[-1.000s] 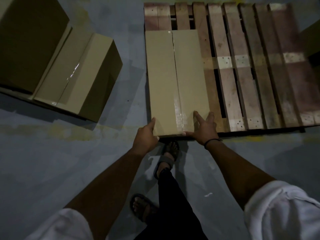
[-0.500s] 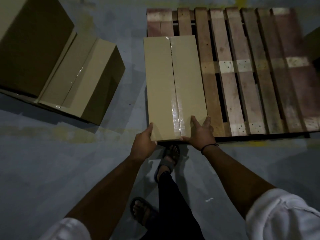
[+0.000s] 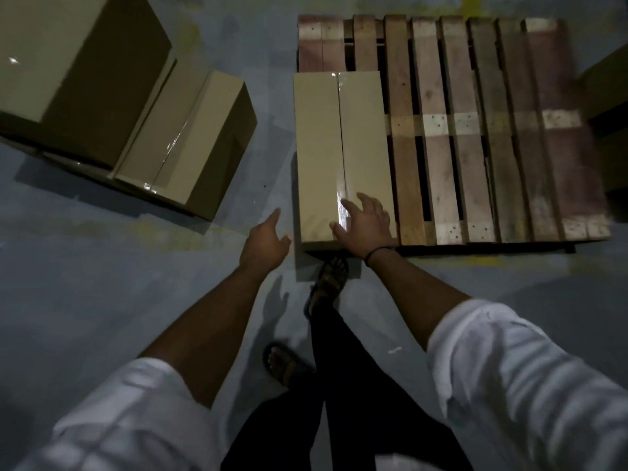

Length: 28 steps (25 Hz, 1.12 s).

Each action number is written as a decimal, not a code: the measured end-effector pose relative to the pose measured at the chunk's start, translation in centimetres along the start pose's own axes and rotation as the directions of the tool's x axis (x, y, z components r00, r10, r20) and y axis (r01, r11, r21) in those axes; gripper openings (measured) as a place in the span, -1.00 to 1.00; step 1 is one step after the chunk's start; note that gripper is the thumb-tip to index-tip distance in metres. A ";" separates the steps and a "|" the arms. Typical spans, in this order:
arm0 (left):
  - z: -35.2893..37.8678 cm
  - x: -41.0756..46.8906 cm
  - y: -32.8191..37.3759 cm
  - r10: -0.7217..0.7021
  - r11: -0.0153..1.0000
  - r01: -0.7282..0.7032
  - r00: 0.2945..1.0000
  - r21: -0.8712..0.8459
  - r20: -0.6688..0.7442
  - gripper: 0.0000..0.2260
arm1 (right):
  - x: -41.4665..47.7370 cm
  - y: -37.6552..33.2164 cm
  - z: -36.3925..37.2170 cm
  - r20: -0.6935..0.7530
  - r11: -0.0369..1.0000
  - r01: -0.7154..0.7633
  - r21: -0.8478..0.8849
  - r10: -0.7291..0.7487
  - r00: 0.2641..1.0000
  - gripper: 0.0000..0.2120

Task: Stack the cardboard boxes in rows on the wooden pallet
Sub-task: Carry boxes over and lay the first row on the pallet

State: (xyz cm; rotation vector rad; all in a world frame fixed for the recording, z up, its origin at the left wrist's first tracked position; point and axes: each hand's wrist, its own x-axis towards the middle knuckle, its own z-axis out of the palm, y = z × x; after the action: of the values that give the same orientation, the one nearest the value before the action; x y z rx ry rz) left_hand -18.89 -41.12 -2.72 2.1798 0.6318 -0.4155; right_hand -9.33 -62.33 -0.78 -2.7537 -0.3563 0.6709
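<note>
Your right hand [image 3: 368,223] lies flat, fingers spread, on the long tan taped cardboard box [image 3: 339,154]; your left hand [image 3: 264,244] hovers beside it, fingers loose, touching nothing.

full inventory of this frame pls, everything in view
pallet: 1, reddish-brown wood, upper right on floor
pallet box: 1, tan, taped, along pallet's left edge
floor boxes: at least 2, tan, upper left
edge boxes: count unclear, dark, cut off at right
floor: 1, grey-blue, faint yellow marks
sandals: 2, dark, on feet
sleeves: 2, white, bottom corners
wristband: 1, black, right wrist
left hand: 1, beside pallet box, apart
right hand: 1, fingers spread on pallet box's near end
</note>
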 end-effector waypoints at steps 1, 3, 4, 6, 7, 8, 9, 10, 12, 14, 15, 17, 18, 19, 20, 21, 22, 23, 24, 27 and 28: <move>-0.8 -1.9 0.5 0.001 1.000 -0.001 1.000 0.001 -0.002 -0.37 | -1.7 -0.7 -0.9 -0.006 1.000 0.005 0.026 -0.005 1.000 -0.41; -2.1 -5.6 1.3 0.001 1.000 -0.001 1.000 -0.011 -0.007 -0.39 | -4.9 -1.9 -2.6 -0.024 0.998 0.011 0.068 -0.009 1.000 -0.43; -2.5 -7.5 1.8 0.015 1.000 -0.015 1.000 -0.018 -0.009 -0.39 | -6.7 -2.3 -3.3 -0.036 0.997 0.010 0.081 -0.007 0.999 -0.45; -3.2 -11.3 3.4 0.065 0.998 -0.065 0.998 -0.017 -0.007 -0.40 | -10.4 -2.8 -4.9 -0.078 0.993 0.015 0.120 -0.005 0.997 -0.47; -3.3 -13.1 4.4 0.097 0.995 -0.097 0.995 -0.021 0.000 -0.41 | -12.4 -2.7 -5.7 -0.098 0.988 0.021 0.156 -0.006 0.995 -0.48; -3.5 -14.7 5.4 0.126 0.992 -0.125 0.992 -0.032 0.007 -0.43 | -14.2 -2.4 -6.3 -0.114 0.981 0.033 0.189 -0.012 0.993 -0.50; -3.5 -16.2 6.6 0.154 0.987 -0.153 0.988 -0.038 0.015 -0.44 | -15.9 -2.1 -7.0 -0.124 0.976 0.040 0.213 -0.014 0.992 -0.52; -3.5 -17.6 7.7 0.180 0.983 -0.180 0.983 -0.033 0.020 -0.45 | -17.6 -1.5 -7.7 -0.129 0.974 0.042 0.222 -0.013 0.992 -0.53; -3.4 -20.0 10.2 0.242 0.970 -0.242 0.970 -0.011 0.026 -0.46 | -20.7 -0.1 -9.3 -0.159 0.977 0.043 0.210 -0.009 0.987 -0.54; -3.0 -21.8 12.7 0.309 0.951 -0.310 0.950 0.012 0.034 -0.46 | -23.0 1.7 -10.9 -0.193 0.981 0.047 0.190 -0.010 0.981 -0.53; -2.8 -22.7 13.7 0.339 0.940 -0.340 0.940 0.016 0.036 -0.47 | -24.0 2.4 -11.6 -0.211 0.981 0.048 0.186 -0.007 0.977 -0.53; -2.1 -24.0 15.8 0.379 0.925 -0.379 0.925 0.006 0.029 -0.48 | -25.8 4.1 -13.1 -0.252 0.979 0.045 0.199 0.007 0.968 -0.54; -1.7 -24.4 16.5 0.386 0.923 -0.386 0.922 -0.001 0.024 -0.48 | -26.4 4.9 -13.6 -0.261 0.977 0.047 0.210 0.010 0.965 -0.54; -1.3 -24.9 17.2 0.393 0.920 -0.393 0.919 -0.001 0.023 -0.49 | -27.1 5.7 -14.2 -0.268 0.974 0.053 0.220 0.009 0.963 -0.53; -0.7 -25.5 18.0 0.394 0.919 -0.395 0.919 0.011 0.029 -0.49 | -27.8 6.7 -14.5 -0.274 0.971 0.056 0.232 0.010 0.962 -0.53; 0.2 -26.1 19.1 0.402 0.915 -0.403 0.915 0.029 0.039 -0.50 | -28.6 8.0 -15.0 -0.290 0.969 0.058 0.241 0.015 0.957 -0.53; 1.2 -26.6 20.2 0.409 0.910 -0.412 0.911 0.045 0.053 -0.50 | -29.5 9.3 -15.4 -0.306 0.965 0.057 0.256 0.025 0.952 -0.53; 2.4 -27.2 21.4 0.424 0.902 -0.427 0.903 0.056 0.067 -0.51 | -30.4 10.8 -15.8 -0.321 0.960 0.051 0.275 0.041 0.946 -0.53; 3.9 -27.9 22.8 0.440 0.893 -0.445 0.894 0.063 0.086 -0.51 | -31.4 12.4 -16.2 -0.338 0.955 0.039 0.293 0.065 0.939 -0.52; 9.5 -30.3 28.1 0.510 0.847 -0.525 0.847 0.083 0.153 -0.52 | -35.2 18.7 -18.1 -0.380 0.943 -0.027 0.331 0.159 0.911 -0.51; 11.5 -31.0 30.2 0.535 0.830 -0.553 0.826 0.071 0.176 -0.52 | -36.4 21.0 -19.0 -0.395 0.940 -0.038 0.339 0.179 0.901 -0.50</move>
State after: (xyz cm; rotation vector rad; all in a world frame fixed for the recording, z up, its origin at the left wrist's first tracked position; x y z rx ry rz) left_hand -28.15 -75.87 23.94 2.2938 -0.1203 -0.3055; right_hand -28.03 -96.89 23.36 -2.5162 0.0107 0.1224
